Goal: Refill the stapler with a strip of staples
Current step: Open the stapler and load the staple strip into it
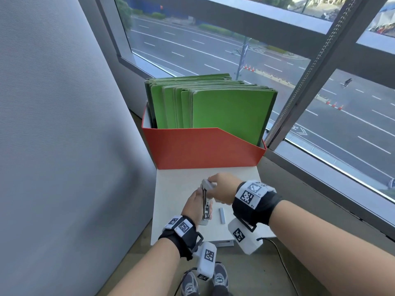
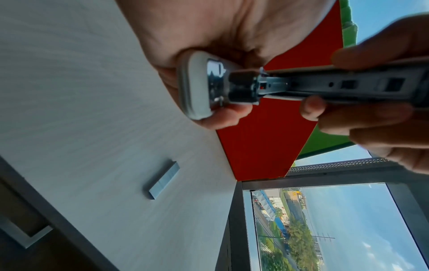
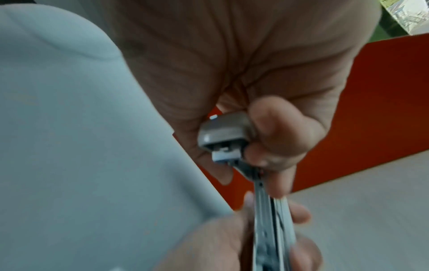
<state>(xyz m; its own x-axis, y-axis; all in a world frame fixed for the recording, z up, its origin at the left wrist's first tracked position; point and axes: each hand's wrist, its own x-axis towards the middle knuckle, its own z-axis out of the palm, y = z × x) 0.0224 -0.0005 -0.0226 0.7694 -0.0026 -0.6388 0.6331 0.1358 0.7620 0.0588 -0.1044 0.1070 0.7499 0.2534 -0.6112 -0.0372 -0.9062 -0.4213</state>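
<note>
Above the table (image 1: 177, 189), both hands' grips clench the opened, chrome-railed white stapler (image 1: 205, 205)

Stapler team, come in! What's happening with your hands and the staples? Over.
Left hand holds stapler body; right hand grips its cap end. Staple strip lies on table, not loaded. Nothing in the way.

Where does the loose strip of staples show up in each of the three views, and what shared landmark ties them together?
Head: strip of staples lies on the white tabletop, lower centre, right of the stapler.
Left wrist: lower centre-left, lying diagonally on the tabletop.
Right wrist: not in it.
Shared landmark: the red file box, behind the hands in all three.
</note>
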